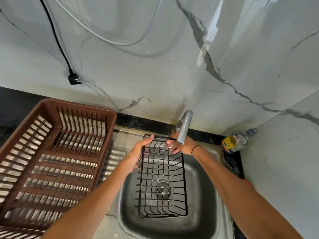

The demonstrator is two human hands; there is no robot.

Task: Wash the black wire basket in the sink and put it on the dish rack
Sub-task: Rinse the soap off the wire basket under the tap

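Note:
The black wire basket (162, 180) hangs tilted over the steel sink (203, 195), its open side facing me. My left hand (138, 152) grips the basket's upper left rim. My right hand (181, 146) is at the top right end of the basket, just under the tap spout (184, 126), its fingers touching the wires. The brown plastic dish rack (51, 161) stands on the drainboard left of the sink and holds nothing.
A plastic bottle (236, 141) lies in the back right corner of the counter. A black plug (74, 79) on a cable hangs against the marble wall, with a white cable above. The sink drain (163, 189) shows through the basket.

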